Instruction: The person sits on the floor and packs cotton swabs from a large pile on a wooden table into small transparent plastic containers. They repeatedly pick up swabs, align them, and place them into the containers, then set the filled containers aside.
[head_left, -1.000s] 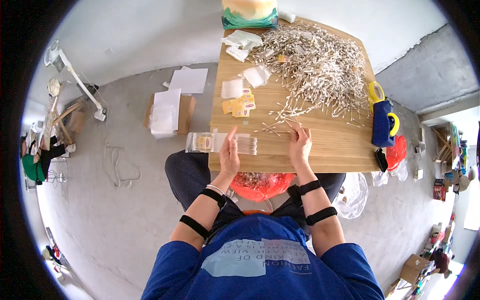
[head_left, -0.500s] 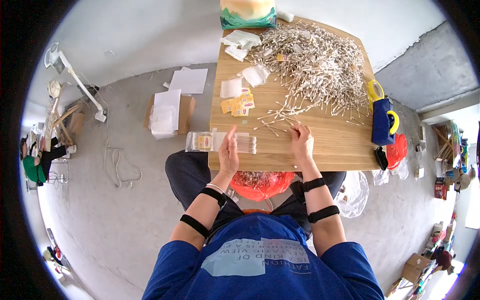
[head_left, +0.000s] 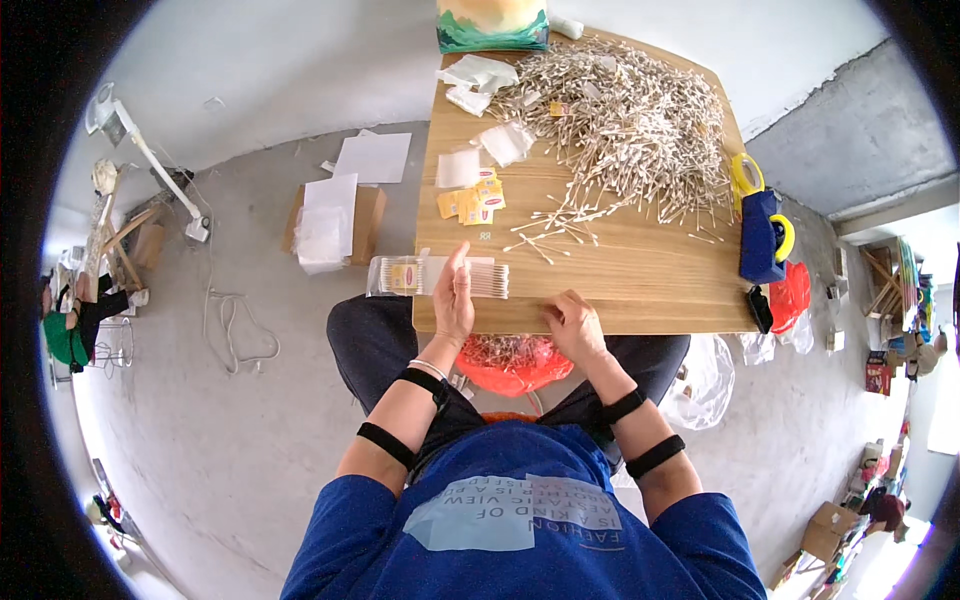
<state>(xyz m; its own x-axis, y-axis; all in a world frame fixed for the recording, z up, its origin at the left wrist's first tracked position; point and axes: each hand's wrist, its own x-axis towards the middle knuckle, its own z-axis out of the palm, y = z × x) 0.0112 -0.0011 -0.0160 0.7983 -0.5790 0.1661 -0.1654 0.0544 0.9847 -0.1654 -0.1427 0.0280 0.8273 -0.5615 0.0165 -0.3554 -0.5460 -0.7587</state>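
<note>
My left hand [head_left: 455, 300] stands on edge near the table's front left, its fingers stretched out. It rests across a clear plastic packet [head_left: 385, 276] with a yellow label, from which a neat row of cotton swabs [head_left: 488, 279] sticks out on the right. At the table's front edge is my right hand [head_left: 575, 324], its fingers curled in; whatever they hold, if anything, is hidden. Several loose cotton swabs [head_left: 548, 243] lie beyond my hands. Farther back spreads a large heap of cotton swabs [head_left: 640, 130].
Yellow cards [head_left: 472, 203] and clear plastic bags [head_left: 508, 143] lie at the table's left. A blue tape dispenser [head_left: 763, 238] stands on the right edge. Below the front edge hangs a red bag [head_left: 512, 368] with swabs inside. A cardboard box [head_left: 368, 222] sits on the floor.
My right hand has moved from beside the loose swabs down and left to the table's front edge. The left hand has stayed at the packet.
</note>
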